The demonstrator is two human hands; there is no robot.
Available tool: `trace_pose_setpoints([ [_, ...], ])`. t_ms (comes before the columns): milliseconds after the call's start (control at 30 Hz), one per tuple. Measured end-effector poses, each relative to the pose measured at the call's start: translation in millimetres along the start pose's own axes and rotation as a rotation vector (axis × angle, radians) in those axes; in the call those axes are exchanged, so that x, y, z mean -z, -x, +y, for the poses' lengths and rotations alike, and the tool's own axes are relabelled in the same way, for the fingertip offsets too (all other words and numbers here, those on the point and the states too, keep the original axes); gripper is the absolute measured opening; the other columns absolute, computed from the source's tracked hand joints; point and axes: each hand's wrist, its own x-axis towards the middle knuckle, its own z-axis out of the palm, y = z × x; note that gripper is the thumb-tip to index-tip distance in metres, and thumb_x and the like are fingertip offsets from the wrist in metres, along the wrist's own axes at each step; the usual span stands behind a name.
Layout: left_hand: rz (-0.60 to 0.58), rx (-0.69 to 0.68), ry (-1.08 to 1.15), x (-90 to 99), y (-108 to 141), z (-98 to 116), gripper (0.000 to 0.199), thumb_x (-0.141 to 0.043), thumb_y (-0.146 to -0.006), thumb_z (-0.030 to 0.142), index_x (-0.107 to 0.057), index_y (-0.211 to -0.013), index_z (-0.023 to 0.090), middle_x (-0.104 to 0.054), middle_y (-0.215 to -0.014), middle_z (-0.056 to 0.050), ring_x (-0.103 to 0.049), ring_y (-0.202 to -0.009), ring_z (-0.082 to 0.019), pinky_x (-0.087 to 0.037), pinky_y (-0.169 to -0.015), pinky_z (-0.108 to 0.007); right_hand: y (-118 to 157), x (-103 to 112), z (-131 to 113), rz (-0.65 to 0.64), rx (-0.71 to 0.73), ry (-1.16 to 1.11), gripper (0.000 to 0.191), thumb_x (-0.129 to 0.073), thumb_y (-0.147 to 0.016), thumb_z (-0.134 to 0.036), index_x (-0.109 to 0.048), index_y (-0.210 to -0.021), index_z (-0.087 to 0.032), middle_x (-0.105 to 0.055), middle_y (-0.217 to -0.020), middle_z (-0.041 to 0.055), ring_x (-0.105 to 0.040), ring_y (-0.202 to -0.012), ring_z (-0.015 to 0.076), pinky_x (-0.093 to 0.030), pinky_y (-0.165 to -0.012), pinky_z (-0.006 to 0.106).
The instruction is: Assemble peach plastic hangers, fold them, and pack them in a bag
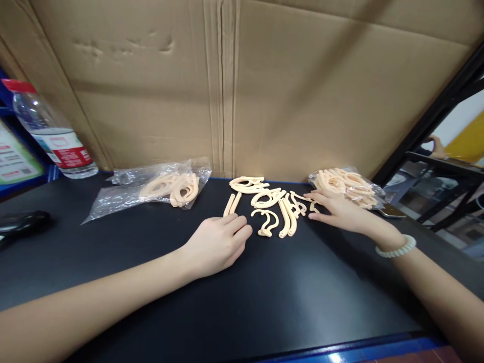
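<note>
My left hand (223,241) rests on the black table with its fingers curled closed. Two cream strips (232,203) show just beyond its knuckles; their near ends, and anything inside the fingers, are hidden. My right hand (338,209), with a pale beaded bracelet on its wrist, reaches in from the right. Its thumb and fingers are apart around a small curved cream piece (313,206). Between my hands lie more cream pieces: oval loops (267,198), a hook-shaped curved piece (269,224) and a pair of long bent strips (287,218).
A clear plastic bag (113,199) with cream loops lies at left, and a fuller bag (346,184) at right beside a flat phone-like object (391,210). A water bottle (56,136) and a black object (24,222) are far left. Cardboard (321,91) walls the back.
</note>
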Motion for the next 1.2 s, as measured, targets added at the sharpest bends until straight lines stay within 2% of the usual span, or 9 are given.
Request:
trace_pose_setpoints([
  [200, 0.006, -0.024, 0.027, -1.2, 0, 0, 0.016, -0.044, -0.092, 0.015, -0.058, -0.085, 0.016, -0.061, -0.081, -0.004, -0.059, -0.070, -0.020, -0.047, -0.058, -0.030, -3, -10, -10, -0.015, -0.022, -0.010, 0.058, -0.044, -0.094, -0.049, -0.047, -0.138, -0.011, -0.052, -0.138, 0.0200, -0.052, -0.125, 0.0339, -0.042, -0.106, 0.051],
  [433, 0.028, -0.035, 0.036, -1.2, 1, 0, 0.017, -0.044, -0.092, 0.014, -0.058, -0.083, 0.015, -0.061, -0.080, -0.004, -0.058, -0.067, -0.018, -0.046, -0.056, -0.030, -4, -8, -18, 0.000, -0.005, -0.079, 0.052, -0.050, -0.092, -0.047, -0.051, -0.134, -0.016, -0.055, -0.130, 0.0155, -0.056, -0.117, 0.0307, -0.046, -0.101, 0.047],
  [700, 0.021, -0.036, 0.041, -1.8, 2, -1, 0.017, -0.043, -0.092, 0.014, -0.058, -0.085, 0.015, -0.061, -0.080, -0.004, -0.058, -0.068, -0.019, -0.046, -0.057, -0.030, 0, -8, -13, -0.039, -0.047, -0.096, 0.052, -0.051, -0.091, -0.044, -0.051, -0.135, -0.016, -0.059, -0.128, 0.0148, -0.057, -0.117, 0.0308, -0.045, -0.102, 0.047],
  [967, 0.011, -0.025, 0.037, -0.6, 0, 1, 0.018, -0.042, -0.093, 0.014, -0.058, -0.085, 0.016, -0.061, -0.081, -0.004, -0.058, -0.068, -0.018, -0.046, -0.057, -0.028, -4, -8, -35, -0.044, 0.030, -0.115, 0.041, -0.044, -0.096, -0.039, -0.054, -0.133, -0.024, -0.055, -0.122, 0.0122, -0.059, -0.107, 0.0271, -0.049, -0.095, 0.045],
  [1200, -0.002, -0.027, 0.029, 0.4, 1, 0, 0.018, -0.042, -0.094, 0.015, -0.057, -0.085, 0.016, -0.062, -0.081, -0.004, -0.058, -0.069, -0.018, -0.045, -0.057, -0.028, -11, -24, -15, 0.048, 0.046, -0.110, 0.039, -0.042, -0.097, -0.041, -0.057, -0.126, -0.021, -0.057, -0.119, 0.0135, -0.058, -0.106, 0.0284, -0.049, -0.094, 0.048],
])
